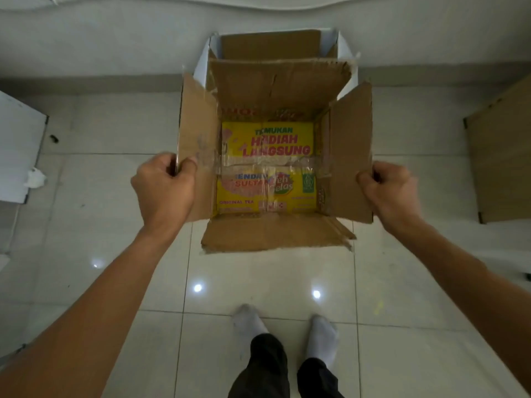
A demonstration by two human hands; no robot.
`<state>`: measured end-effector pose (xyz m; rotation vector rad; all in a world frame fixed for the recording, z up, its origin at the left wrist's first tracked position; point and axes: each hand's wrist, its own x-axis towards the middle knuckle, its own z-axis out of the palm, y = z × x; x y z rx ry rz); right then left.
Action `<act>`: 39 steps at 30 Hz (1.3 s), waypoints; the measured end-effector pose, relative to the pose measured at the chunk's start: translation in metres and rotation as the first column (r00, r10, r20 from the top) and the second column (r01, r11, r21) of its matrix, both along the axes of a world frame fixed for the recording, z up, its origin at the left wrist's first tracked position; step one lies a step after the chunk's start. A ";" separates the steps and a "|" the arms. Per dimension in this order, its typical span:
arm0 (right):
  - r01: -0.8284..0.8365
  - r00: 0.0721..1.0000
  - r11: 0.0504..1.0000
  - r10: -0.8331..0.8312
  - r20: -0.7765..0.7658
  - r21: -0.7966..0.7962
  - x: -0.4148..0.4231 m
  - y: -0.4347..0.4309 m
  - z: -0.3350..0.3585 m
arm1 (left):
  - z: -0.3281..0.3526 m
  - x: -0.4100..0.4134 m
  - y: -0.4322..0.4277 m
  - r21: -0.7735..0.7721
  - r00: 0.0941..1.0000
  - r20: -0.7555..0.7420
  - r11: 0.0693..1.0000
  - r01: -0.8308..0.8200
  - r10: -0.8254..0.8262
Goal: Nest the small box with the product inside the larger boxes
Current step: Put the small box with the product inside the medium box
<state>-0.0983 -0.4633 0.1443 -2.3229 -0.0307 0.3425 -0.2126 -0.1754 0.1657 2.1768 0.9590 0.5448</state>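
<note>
A brown cardboard box [275, 81] is held open above the tiled floor, all its flaps spread outward. Down inside it lies a smaller yellow tea box [267, 168], taped shut with clear tape across its top. My left hand [163, 188] pinches the edge of the left flap. My right hand [388, 188] grips the edge of the right flap. Behind the brown box stands a larger white box [343, 47], open at the top, partly hidden by the brown one.
A white board or panel [20, 147] lies at the left with a crumpled tissue [35, 178] beside it. A wooden panel [502, 156] stands at the right edge. My feet in white socks [284, 326] stand on the glossy tiles below the box.
</note>
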 end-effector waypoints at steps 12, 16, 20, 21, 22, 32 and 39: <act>0.044 0.974 0.998 -0.052 0.221 0.043 0.161 0.063 0.036 | 0.023 0.173 0.057 0.012 0.987 0.141 0.997 0.078 -0.079; 0.050 0.985 0.998 -0.057 0.165 0.044 0.198 0.087 0.025 | 0.002 0.212 0.082 0.017 0.990 0.121 0.997 0.072 -0.074; 0.039 0.992 0.998 -0.043 0.121 0.039 0.224 0.106 0.002 | -0.026 0.240 0.097 0.016 0.992 0.104 0.997 0.076 -0.077; 0.035 0.993 0.998 -0.040 0.113 0.044 0.230 0.110 -0.005 | -0.034 0.245 0.100 0.019 0.993 0.096 0.997 0.069 -0.071; 0.030 0.993 0.998 -0.035 0.111 0.046 0.235 0.113 -0.013 | -0.041 0.249 0.103 0.017 0.994 0.088 0.998 0.065 -0.066; -0.028 1.000 0.999 0.027 -0.001 -0.046 0.262 0.132 -0.096 | -0.113 0.272 0.114 0.032 0.993 -0.090 0.996 0.079 -0.076; -0.085 0.992 0.993 0.078 -0.099 -0.076 0.279 0.141 -0.129 | -0.151 0.285 0.116 0.045 0.983 -0.153 0.993 0.111 -0.103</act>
